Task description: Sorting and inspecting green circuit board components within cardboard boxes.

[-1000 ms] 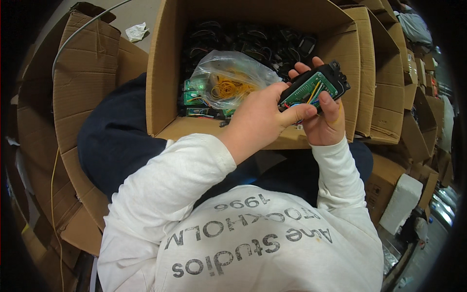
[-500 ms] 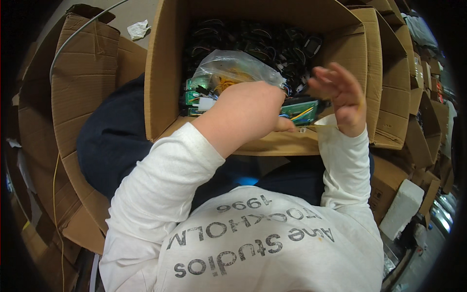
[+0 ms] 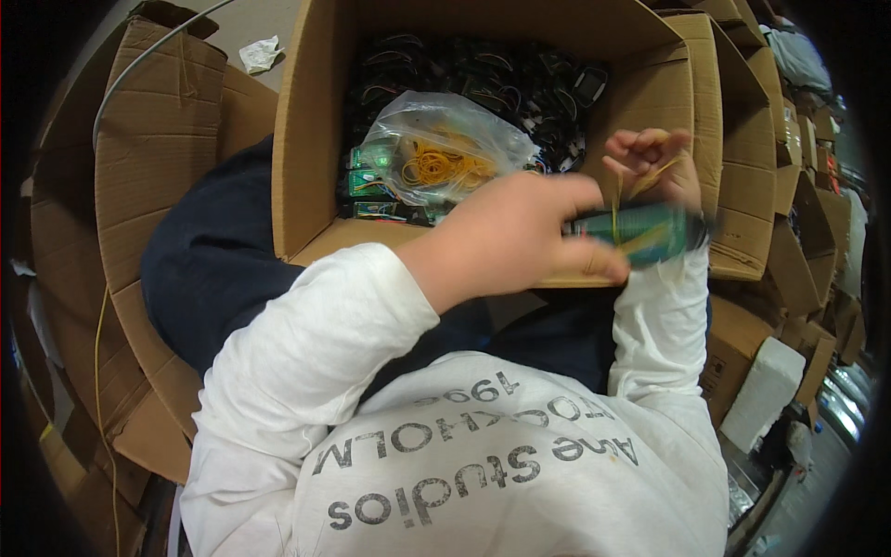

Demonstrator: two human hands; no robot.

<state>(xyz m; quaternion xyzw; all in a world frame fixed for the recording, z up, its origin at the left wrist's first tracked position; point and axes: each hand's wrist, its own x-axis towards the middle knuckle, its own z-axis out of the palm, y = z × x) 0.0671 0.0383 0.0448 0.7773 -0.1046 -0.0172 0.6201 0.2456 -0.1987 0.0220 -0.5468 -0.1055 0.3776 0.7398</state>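
My left hand (image 3: 524, 227) reaches across to the right, its fingers and thumb closed on the end of a green circuit board (image 3: 650, 234), which is smeared by motion. A yellow rubber band (image 3: 616, 200) runs from the board up to my right hand (image 3: 654, 158), whose curled fingers hold it stretched. Both hands are over the near right part of an open cardboard box (image 3: 306, 130). A clear plastic bag (image 3: 501, 130) of yellow rubber bands (image 3: 445, 165) lies in the box, beside more green boards (image 3: 367, 181) with wires.
Dark devices with wires (image 3: 464, 70) fill the far part of the box. Cardboard flaps (image 3: 158, 158) rise at the left, with a grey cable (image 3: 153, 56) across them. White foam (image 3: 766, 395) and more cartons stand at the right. Crumpled paper (image 3: 260, 54) lies on the floor.
My left hand has moved right with the circuit board, closer to my right hand. The right fingers have curled, pulling the rubber band upward. More of the bag is uncovered.
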